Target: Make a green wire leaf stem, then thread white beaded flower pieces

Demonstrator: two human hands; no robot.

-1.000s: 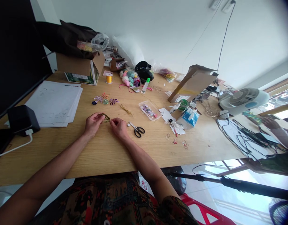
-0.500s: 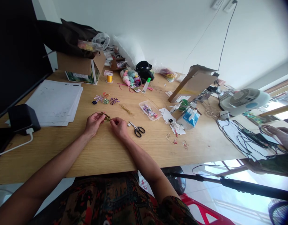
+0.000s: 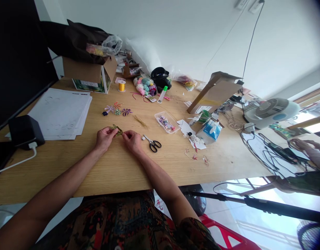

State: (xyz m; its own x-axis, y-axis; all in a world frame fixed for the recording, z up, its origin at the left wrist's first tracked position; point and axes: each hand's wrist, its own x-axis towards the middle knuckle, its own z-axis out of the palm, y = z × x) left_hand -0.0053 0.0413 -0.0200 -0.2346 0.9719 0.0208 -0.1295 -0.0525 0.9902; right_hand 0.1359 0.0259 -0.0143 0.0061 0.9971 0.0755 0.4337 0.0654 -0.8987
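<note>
Shifted only slightly from a moment earlier, a gold wire sprig (image 3: 117,130) was held closed at 9 o'clock by the left grip (image 3: 104,138) and 3 o'clock by the right grip (image 3: 132,142), its long axis level over the table (image 3: 118,173).

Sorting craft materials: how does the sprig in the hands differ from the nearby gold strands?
The olive-gold sprig is held between the left hand and right hand, while the gold strands lie untouched on the table. The sprig is darker and branched; the strands are paler and loosely bunched. Both are thin and golden.
</note>
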